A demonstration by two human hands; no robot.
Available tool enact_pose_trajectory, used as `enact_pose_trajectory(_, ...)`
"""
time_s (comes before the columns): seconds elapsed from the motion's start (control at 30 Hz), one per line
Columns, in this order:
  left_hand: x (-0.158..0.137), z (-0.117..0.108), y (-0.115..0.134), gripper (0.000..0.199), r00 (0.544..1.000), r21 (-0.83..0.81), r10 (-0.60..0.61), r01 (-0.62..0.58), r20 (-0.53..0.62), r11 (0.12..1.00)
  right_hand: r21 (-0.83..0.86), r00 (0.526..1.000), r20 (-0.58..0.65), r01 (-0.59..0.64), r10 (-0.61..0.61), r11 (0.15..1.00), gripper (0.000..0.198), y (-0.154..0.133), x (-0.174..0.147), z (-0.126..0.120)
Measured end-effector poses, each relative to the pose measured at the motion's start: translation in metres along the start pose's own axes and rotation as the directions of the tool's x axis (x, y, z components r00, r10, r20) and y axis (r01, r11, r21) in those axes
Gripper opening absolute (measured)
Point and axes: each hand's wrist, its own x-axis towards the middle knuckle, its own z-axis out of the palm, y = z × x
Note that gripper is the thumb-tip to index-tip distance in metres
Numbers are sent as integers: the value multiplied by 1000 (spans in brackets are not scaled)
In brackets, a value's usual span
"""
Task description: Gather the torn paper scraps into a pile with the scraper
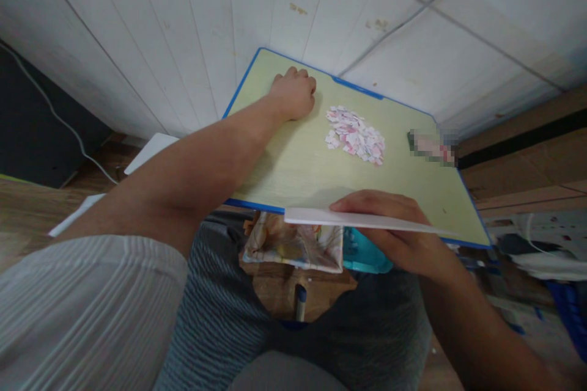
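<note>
My left hand point(293, 93) rests at the far left part of a pale yellow folding table point(284, 165) with a blue rim. Its fingers are curled under, so anything inside them is hidden. A heap of small torn paper pieces point(355, 134), white and pinkish, lies to the right of that hand. At the table's near edge, my right hand point(403, 226) is closed around a thin white sheet point(330, 218). The sheet is seen almost edge-on, with fingers on both sides of it.
A blurred small object point(431, 146) lies at the table's right side. White panelled wall point(275, 6) stands behind the table. Under the near edge are a patterned bag point(293, 250) and a turquoise container point(367, 253). More white sheets point(149, 149) lie at the left.
</note>
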Motion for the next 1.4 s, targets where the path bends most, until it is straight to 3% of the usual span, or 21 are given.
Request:
enact_pose_trajectory(0.1,-3,-3,2,68,1000,-12,5,-4,20,1000,4,999,3,-51,51,999,27,-4,4,1)
enact_pose_trajectory(0.27,-8,-8,5,78,998,-49,-17,20,60,999,30,981,-125,-143,146,989,23,-1,6,6)
enact_pose_trajectory(0.47,-7,-6,5,76,999,-5,-11,11,36,1000,150,894,-315,-285,319,947,8,14,-4,5)
enact_pose_trajectory(0.73,-8,-7,5,78,998,-53,-29,31,51,998,20,960,-182,-213,213,977,13,8,11,12)
enact_pose_trajectory(0.9,-7,-7,6,67,999,-38,-9,10,34,999,82,995,-47,-90,94,993,21,-2,17,12)
enact_pose_trajectory(1.0,-5,-5,4,68,1000,-46,-10,11,27,999,96,994,-63,-84,90,992,27,-5,15,10)
enact_pose_trajectory(1.13,-4,-4,2,67,1000,-82,-5,7,27,997,132,973,-130,-174,191,976,15,-3,6,13)
enact_pose_trajectory(1.2,-5,-4,2,60,1000,-51,7,-6,19,999,193,919,-259,-251,296,948,10,4,1,14)
enact_pose_trajectory(1.23,-6,-5,2,58,1000,-28,10,-9,17,1000,233,871,-355,-270,340,934,9,9,-1,13)
enact_pose_trajectory(1.33,-7,-6,3,55,1000,35,5,-6,22,999,281,634,-704,-167,321,945,16,29,-2,1)
enact_pose_trajectory(1.37,-6,-6,3,54,1000,53,3,-4,21,999,257,542,-792,-117,279,959,20,35,-2,-5)
enact_pose_trajectory(1.4,-5,-5,3,53,1000,71,4,-5,15,997,228,481,-842,-97,246,969,24,41,-1,-11)
